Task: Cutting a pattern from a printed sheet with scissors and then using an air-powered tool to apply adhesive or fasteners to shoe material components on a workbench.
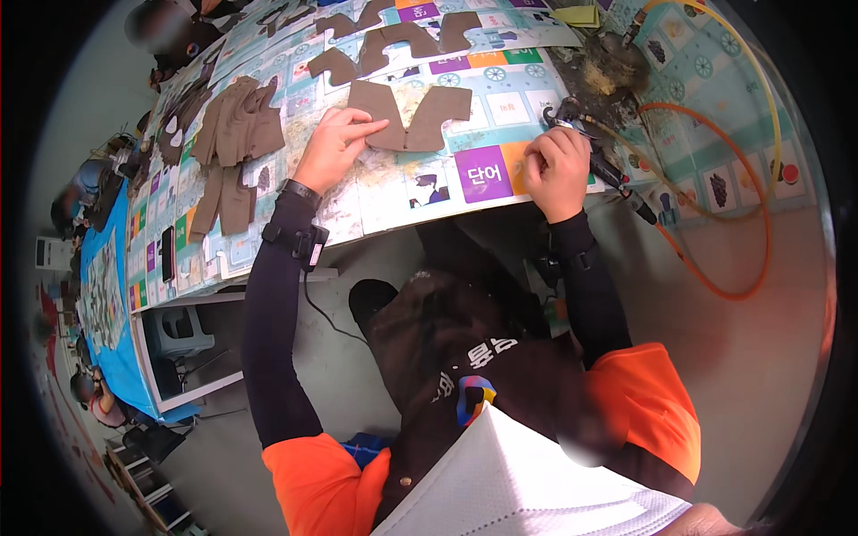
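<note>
brown cloth (pixel 427 129) lay at the left hand (pixel 334 150), seemingly being positioned; the right hand (pixel 561 171) curled; i couldn't tell either grip; steadying seemed needed next.

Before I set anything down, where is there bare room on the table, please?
The table is bare along its front edge between the left hand and right hand, below the notched brown piece. Brown pieces crowd its left; a black tool and orange hose crowd its right.
</note>
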